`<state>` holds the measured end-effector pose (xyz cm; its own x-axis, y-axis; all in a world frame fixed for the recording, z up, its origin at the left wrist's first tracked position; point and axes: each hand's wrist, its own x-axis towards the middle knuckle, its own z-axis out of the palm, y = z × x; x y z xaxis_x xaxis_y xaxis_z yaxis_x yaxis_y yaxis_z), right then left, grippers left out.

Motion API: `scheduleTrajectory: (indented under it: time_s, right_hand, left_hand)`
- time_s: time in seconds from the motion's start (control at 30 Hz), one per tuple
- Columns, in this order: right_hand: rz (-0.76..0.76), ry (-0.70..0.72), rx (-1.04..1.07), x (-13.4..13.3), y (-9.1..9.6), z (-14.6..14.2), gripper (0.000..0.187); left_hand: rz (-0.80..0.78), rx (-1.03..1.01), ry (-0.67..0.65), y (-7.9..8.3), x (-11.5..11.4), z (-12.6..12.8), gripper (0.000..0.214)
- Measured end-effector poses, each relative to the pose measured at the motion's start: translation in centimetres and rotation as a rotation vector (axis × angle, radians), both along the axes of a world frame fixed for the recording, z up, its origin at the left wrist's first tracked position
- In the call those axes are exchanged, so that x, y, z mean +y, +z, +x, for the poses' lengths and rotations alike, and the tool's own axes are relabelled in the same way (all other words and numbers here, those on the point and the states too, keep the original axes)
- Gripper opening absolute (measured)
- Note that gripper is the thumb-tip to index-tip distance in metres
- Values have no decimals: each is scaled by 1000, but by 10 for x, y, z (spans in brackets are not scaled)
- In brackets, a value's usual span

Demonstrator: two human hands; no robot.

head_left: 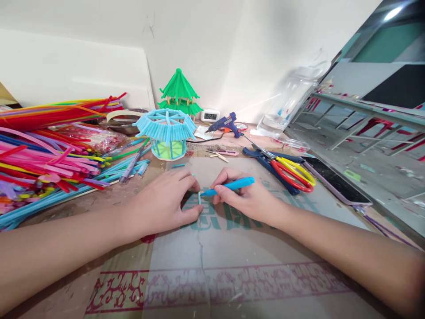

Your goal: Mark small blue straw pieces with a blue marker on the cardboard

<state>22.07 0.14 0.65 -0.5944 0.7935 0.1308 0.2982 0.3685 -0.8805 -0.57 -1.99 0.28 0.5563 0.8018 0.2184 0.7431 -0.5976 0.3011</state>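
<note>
My left hand (166, 197) pinches a short thin stick (199, 198) upright between thumb and fingertips, over the translucent sheet. The stick looks partly pale and partly blue. My right hand (241, 197) is closed round a blue marker pen (232, 186), whose tip points left and meets or nearly meets the stick. Another short blue stick (178, 165) lies just beyond my left hand. Behind it stands a small model pavilion (168, 133) with a blue ribbed roof frame and a green base.
Bundles of coloured pipe cleaners (49, 155) fill the left. At the back are a green pagoda model (179, 91), a digital clock (210, 115), a glue gun (226, 124) and a plastic bottle (282, 102). Scissors (292, 173), pliers (282, 175) and a phone (335, 179) lie right.
</note>
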Motion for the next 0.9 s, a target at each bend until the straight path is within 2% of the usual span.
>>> scheduleTrajectory:
  time_s: [0.33,0.6,0.9]
  right_hand:
    - [62,-2,-12,2,-2,1,14]
    - [-35,16,-8,-1,0,2,16]
    - [82,4,-23,2,-1,0,13]
  left_hand:
    - [-4,5,-4,1,0,1,26]
    - [-15,4,1,2,-1,2,24]
    - [4,19,-6,4,-1,1,23]
